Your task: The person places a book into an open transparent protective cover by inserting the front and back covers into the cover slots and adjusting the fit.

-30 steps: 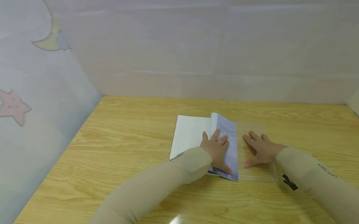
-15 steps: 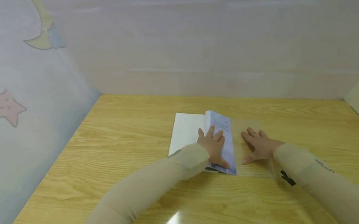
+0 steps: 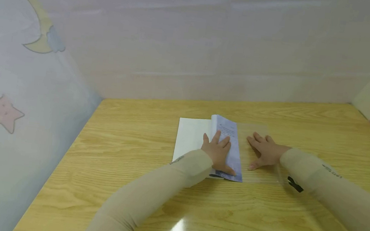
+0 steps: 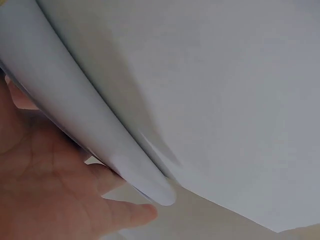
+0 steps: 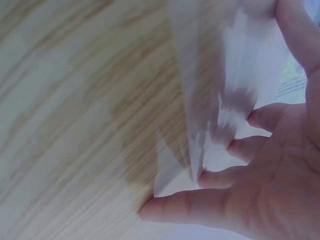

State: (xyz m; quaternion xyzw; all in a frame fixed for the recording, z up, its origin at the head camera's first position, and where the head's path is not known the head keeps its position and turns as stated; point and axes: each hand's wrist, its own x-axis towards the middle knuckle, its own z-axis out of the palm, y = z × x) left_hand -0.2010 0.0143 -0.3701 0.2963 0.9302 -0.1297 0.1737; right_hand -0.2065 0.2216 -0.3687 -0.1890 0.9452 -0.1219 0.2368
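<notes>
At the centre of the head view, 2 hands work close together over a booklet that lies on the wood-grain table. The booklet's plain white page shows on the left, and a purple printed sheet is turned over to the right of it, with a rounded fold along its left edge. The left hand rests on this sheet, palm down, fingers straight and spread, gripping nothing; the broad spread probably serves to press the springy fold down so that it does not lift. Just to the right, a clear film extends from beside the sheet, and the right hand touches it with fingers stretched and apart, also grasping nothing, perhaps to smooth it and hold it against the table. The right wrist view shows the film creased and raised near those fingertips, which would explain the light pressure. The film is so transparent that whether it is joined to the purple sheet cannot be told. A small black piece shows beside the right sleeve, right of centre.
</notes>
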